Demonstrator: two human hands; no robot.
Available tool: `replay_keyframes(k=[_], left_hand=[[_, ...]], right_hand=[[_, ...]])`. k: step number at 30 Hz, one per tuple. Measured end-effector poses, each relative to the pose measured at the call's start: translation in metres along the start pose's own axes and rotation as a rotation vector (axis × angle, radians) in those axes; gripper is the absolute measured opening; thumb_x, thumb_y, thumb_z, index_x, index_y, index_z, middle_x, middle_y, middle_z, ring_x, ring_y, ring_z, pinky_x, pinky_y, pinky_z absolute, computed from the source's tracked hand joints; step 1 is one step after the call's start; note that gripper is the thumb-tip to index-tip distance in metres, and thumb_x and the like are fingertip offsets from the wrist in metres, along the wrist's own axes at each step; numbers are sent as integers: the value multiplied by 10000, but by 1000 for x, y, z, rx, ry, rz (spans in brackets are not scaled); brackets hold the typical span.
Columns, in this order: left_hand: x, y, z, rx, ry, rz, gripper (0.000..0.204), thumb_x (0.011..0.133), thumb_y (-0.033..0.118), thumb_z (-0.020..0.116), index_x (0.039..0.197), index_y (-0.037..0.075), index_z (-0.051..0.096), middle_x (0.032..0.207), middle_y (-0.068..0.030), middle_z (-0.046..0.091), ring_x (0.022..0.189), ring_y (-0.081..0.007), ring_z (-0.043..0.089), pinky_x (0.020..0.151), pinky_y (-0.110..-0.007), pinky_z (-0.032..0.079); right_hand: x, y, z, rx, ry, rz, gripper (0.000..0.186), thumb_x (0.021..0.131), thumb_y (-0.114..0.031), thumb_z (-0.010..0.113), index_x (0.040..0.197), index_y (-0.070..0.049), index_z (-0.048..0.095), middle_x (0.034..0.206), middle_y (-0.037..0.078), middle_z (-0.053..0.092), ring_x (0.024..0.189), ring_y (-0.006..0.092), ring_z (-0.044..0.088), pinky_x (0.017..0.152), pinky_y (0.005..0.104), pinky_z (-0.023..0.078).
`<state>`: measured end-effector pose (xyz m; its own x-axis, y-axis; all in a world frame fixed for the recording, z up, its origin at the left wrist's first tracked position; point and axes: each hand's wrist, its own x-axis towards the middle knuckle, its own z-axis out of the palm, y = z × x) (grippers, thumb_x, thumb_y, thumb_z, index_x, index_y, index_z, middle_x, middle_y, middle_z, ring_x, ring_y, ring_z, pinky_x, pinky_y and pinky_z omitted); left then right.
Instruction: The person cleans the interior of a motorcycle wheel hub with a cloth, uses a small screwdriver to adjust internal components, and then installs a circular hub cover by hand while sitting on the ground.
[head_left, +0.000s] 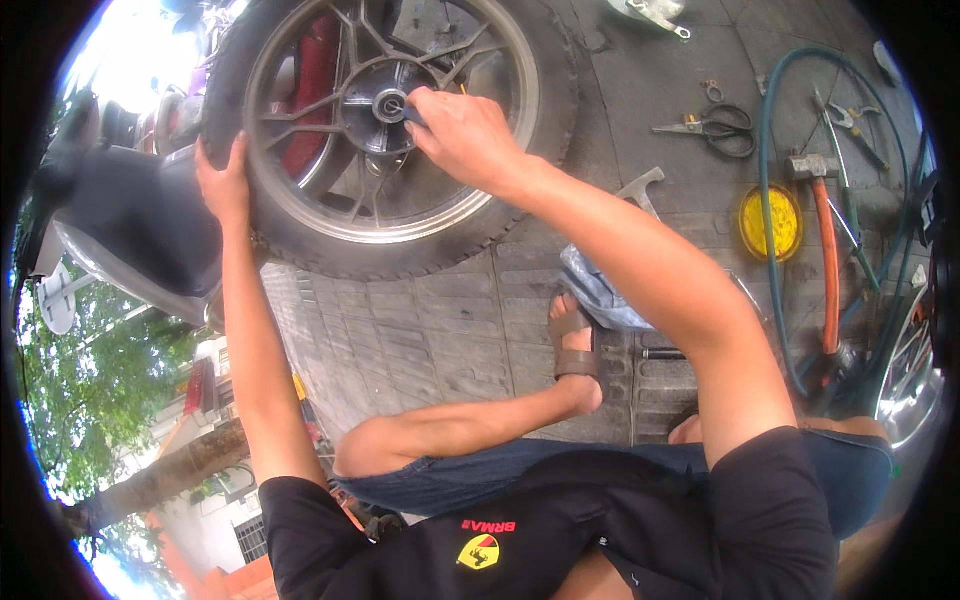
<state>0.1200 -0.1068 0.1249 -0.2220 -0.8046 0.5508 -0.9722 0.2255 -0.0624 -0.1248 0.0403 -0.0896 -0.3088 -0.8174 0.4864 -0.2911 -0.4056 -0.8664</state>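
A spoked motorbike wheel (355, 205) with a black tire (400, 258) fills the upper middle. My left hand (222, 180) grips the tire’s left edge, fingers partly hidden behind it. My right hand (465, 140) is at the hub (365, 105), closed on a small dark-handled tool (414, 115) whose metal end meets the hub’s centre. Red bodywork (305, 150) shows through the spokes, and a dark grey vehicle panel (130, 210) lies to the left.
Right, on the pavement (440, 330): scissors (725, 130), a hammer (825, 250), pliers (862, 130), a yellow round container (770, 222), a green hose (765, 120), a wrench (650, 15) and a shiny spoked part (905, 380). A blue cloth (600, 290) lies beside my sandalled foot (572, 340).
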Motion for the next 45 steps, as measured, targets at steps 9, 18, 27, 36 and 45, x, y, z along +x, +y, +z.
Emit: replay_keyframes(k=[9,18,27,36,45], left_hand=[[-3,-2,2,13,29,7,885,753,614,689,1447,135,418,1375,-198,501,1268,-365,482,1054,-442,361],[-3,-6,4,86,46,-38,889,734,658,678,1444,191,416,1359,-201,502,1229,-385,510,1012,-482,401],[-4,-4,3,83,57,-48,918,705,682,680,1442,203,419,1318,-189,528,1194,-372,537,977,-477,429],[-4,-2,8,76,91,-18,892,711,661,688,1415,169,448,1275,-199,555,1165,-370,558,944,-485,458],[-11,3,-1,130,75,-107,841,743,655,661,1420,207,442,1265,-177,558,1140,-369,572,909,-479,482]], right_hand=[[1,1,-4,-110,-67,-27,196,853,-167,636,972,-39,548,797,139,643,751,350,633,640,441,496],[-2,1,2,-70,-97,-8,224,863,-181,627,1024,-34,572,879,161,665,817,362,646,704,457,504],[4,-13,3,-78,-80,85,226,870,-193,622,1000,-15,572,886,172,673,826,370,652,715,476,503],[7,-15,-2,-110,-89,133,254,877,-209,626,1068,-47,587,936,163,684,858,355,658,737,455,504],[-1,-22,-65,-226,-437,162,268,815,-199,640,1037,-52,610,966,168,666,896,350,656,752,421,497]])
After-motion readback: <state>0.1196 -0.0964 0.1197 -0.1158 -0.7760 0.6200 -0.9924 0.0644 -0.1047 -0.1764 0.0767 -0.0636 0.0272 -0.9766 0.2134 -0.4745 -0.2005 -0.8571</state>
